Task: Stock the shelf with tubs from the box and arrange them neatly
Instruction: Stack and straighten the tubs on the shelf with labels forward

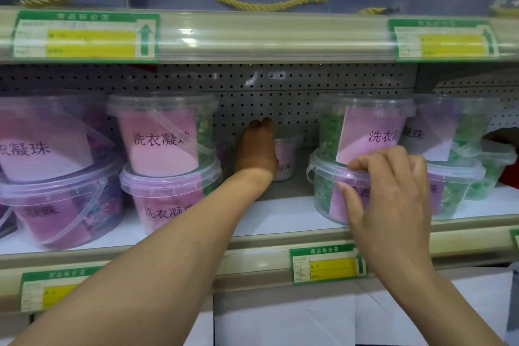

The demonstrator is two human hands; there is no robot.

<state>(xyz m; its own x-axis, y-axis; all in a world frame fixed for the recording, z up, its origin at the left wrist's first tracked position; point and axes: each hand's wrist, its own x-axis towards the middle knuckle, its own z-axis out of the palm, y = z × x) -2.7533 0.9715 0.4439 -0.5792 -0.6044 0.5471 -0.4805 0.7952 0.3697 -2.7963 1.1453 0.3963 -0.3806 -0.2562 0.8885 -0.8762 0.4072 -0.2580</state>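
Left hand (pixel 257 149): reached far into the shelf (pixel 280 216) gap, against a small tub (pixel 285 159) at the back; grip cannot be told. Right hand (pixel 389 191): fingers curled on the lower green tub (pixel 325 191) lid, near right. Stacked pink tubs (pixel 165 166) left.

Two bare forearms come up from the bottom edge, with no sleeve, watch, bracelet or glove on either — nothing is worn as far down as the arms show. The left hand (pixel 257 149) is seen from the back and lies in shade, so its fingers are hard to make out. The right hand (pixel 389 191) is in clearer light — no rings on it, its fingernails short and plain, unpainted.
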